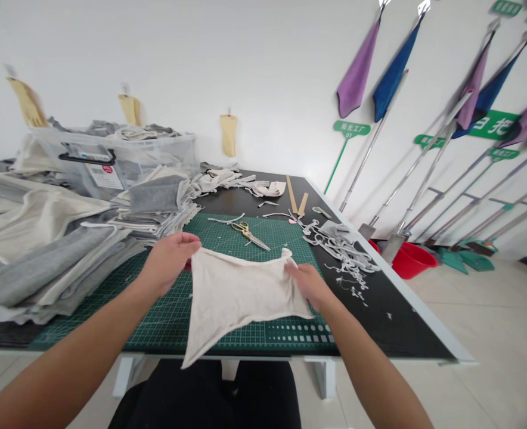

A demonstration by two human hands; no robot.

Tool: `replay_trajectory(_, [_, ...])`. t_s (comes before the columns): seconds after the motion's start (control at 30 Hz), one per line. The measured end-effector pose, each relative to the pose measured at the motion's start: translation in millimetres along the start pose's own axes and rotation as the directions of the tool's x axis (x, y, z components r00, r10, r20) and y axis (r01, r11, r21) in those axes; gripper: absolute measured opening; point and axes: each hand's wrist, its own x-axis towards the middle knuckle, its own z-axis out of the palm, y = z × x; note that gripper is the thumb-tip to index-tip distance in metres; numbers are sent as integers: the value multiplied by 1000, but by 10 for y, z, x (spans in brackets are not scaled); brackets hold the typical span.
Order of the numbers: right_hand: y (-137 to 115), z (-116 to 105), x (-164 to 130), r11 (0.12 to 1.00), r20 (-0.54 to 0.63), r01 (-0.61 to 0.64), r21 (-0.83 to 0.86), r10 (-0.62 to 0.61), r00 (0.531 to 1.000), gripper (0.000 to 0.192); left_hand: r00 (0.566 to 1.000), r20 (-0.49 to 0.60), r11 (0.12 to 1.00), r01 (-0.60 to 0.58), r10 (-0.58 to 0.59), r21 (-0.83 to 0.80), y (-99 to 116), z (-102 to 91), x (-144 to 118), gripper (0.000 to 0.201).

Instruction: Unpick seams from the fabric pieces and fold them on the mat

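Note:
A cream piece of cloth [236, 295] hangs spread between my two hands above the green cutting mat [165, 316]. My left hand [169, 259] grips its upper left corner. Its right edge is pinched by my right hand [310, 285]. The cloth's lower left corner droops past the table's front edge. Gold-handled scissors [249, 233] lie on the mat just beyond the cloth, touched by neither hand.
Stacks of grey and cream fabric [53, 238] cover the table's left side, with a clear plastic bin [111, 158] behind. Fabric scraps [344, 250] litter the right part. Two wooden sticks [295, 202] lie at the back. A red basin [409, 260] and mops stand by the wall.

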Motion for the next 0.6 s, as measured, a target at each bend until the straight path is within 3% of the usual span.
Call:
replay_trajectory(0.1, [252,7,121,953,13,-18,-303,23,1000,36,991,77,965,86,-108,248,-325,18,212,27])
replay_trajectory(0.23, [400,-47,234,889,-19,-13,-457,5,1000,26,992,57,852,66,-111,519,-569,-12,363,28])
replay_trajectory(0.33, [394,-70,256,816,-44,-38,-577,15,999,23,998,53,773,-3,-40,634,-615,-18,434,38])
replay_trajectory(0.43, [353,-53,186,644,-54,-31,-764,-17,998,35,996,84,622,-80,22,779,-620,12,419,55])
replay_trajectory(0.53, [296,-9,60,468,-47,52,-882,-197,979,41,978,104,425,-172,178,889,-580,55,253,55])
replay_trajectory(0.6, [245,38,-26,391,17,153,-908,-330,944,40,927,142,339,-265,346,903,-528,79,63,50])
